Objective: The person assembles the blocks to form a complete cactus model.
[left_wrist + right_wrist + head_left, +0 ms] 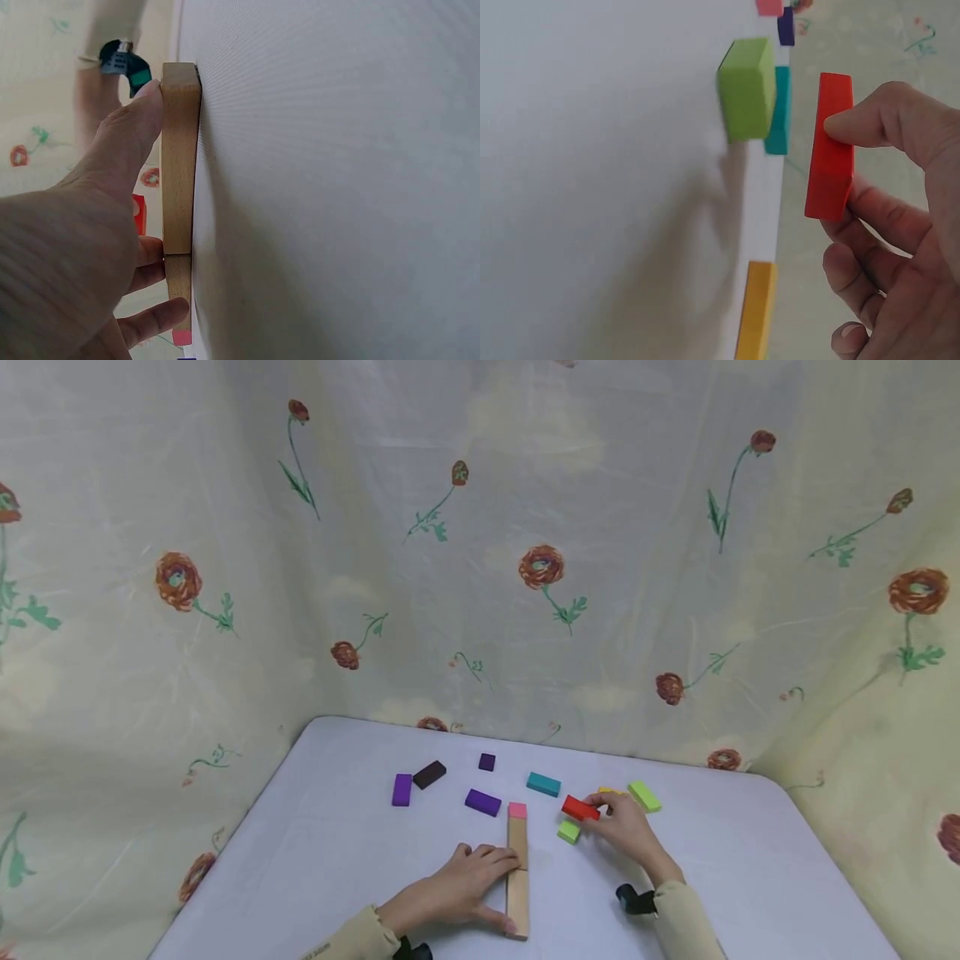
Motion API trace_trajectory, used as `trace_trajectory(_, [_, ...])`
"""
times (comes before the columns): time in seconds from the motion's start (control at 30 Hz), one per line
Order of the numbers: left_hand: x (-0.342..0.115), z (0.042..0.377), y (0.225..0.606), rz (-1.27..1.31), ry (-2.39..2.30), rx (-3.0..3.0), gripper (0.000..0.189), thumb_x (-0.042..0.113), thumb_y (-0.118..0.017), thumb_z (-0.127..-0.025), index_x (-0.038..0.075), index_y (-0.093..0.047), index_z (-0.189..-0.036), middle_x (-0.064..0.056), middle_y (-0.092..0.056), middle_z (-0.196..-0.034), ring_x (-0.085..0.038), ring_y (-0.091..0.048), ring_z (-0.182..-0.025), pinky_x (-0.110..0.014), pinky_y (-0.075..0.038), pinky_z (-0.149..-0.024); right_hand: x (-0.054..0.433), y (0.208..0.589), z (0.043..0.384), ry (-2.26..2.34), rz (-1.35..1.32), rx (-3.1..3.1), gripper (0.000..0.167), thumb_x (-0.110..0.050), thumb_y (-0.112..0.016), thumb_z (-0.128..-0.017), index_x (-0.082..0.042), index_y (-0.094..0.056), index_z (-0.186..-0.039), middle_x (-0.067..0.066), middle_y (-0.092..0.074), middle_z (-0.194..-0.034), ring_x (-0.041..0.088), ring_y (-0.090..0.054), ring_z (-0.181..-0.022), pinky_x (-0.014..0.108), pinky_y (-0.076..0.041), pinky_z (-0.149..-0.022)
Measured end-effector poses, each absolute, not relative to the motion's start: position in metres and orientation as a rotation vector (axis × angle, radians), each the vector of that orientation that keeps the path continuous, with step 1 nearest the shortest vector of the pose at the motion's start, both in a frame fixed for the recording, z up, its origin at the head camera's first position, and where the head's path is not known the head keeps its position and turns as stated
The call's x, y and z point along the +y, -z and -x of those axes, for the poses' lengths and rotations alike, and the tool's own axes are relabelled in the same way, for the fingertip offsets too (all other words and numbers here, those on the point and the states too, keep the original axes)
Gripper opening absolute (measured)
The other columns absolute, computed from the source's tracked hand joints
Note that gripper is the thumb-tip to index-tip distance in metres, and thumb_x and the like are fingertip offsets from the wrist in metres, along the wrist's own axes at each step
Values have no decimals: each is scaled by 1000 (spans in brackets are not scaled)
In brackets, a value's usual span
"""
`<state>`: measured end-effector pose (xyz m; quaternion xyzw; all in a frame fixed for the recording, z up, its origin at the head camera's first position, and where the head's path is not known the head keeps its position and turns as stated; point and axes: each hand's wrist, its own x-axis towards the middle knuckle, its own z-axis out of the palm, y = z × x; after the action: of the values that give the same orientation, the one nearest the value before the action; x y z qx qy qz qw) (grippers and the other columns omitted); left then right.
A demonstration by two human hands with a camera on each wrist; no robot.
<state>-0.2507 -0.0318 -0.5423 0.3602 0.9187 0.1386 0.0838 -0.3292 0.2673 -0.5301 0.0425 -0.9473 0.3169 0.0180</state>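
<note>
Two plain wooden blocks, a near one (pixel 517 910) and a far one (pixel 517 839), lie end to end in a line, with a small pink block (pixel 517 811) at the far end. My left hand (pixel 465 889) rests along their left side. Its thumb (pixel 142 112) touches the near block close to its near end, and its spread fingers reach over the joint. My right hand (pixel 630 831) pinches a red block (pixel 832 150) between thumb and fingers, above the table. Just below it in the head view is a short lime block (pixel 568 832); a yellow block (pixel 757 311) is partly hidden behind this hand.
Farther back lie a teal block (pixel 543 784), a purple block (pixel 483 802), another purple one (pixel 402 790), a dark brown block (pixel 430 775) and a small dark purple one (pixel 487 762). A long lime block (pixel 645 796) lies right. A flowered curtain (pixel 465 610) surrounds the table (pixel 315 860).
</note>
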Motion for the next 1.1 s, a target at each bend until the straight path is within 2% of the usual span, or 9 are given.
trace_trajectory(0.27, [-31, 252, 543, -1063, -409, 2742, 93, 79, -57, -71, 27, -39, -146, 10, -39, -151, -13, -38, -134, -47, -37, -99, 249, 520, 318, -982, -209, -2987, 28, -23, -78, -80, -19, -71, -107, -1, -66, -105, 23, -49, -103, 33, -45, -78])
trace_trajectory(0.43, [-32, 252, 543, -1071, -411, 2743, 93, 78, -57, -71, 26, -39, -146, 9, -40, -150, -14, -38, -134, -47, -37, -99, 241, 521, 311, -938, -242, -3042, 24, -19, -79, -78, -20, -73, -101, -3, -66, -98, 18, -50, -94, 31, -44, -75])
trace_trajectory(0.6, [-32, 252, 542, -1068, -417, 2750, 94, 78, -57, -71, 26, -39, -146, 9, -40, -150, -15, -39, -135, -48, -37, -100, 235, 524, 307, -863, -268, -3109, 24, -22, -82, -75, -21, -74, -97, -3, -66, -95, 16, -48, -86, 31, -41, -73])
trace_trajectory(0.8, [-33, 252, 542, -1073, -415, 2751, 93, 78, -57, -72, 26, -39, -146, 9, -39, -151, -14, -38, -135, -47, -36, -99, 229, 523, 302, -748, -287, -3141, 24, -25, -84, -72, -24, -74, -94, -4, -64, -93, 17, -45, -88, 34, -36, -74])
trace_trajectory(1.1, [-33, 252, 542, -1091, -417, 2744, 92, 78, -56, -72, 26, -39, -146, 7, -40, -151, -15, -39, -134, -50, -37, -100, 227, 527, 303, -605, -370, -3080, 27, -25, -85, -71, -20, -75, -95, -7, -67, -92, 15, -46, -88, 33, -33, -76])
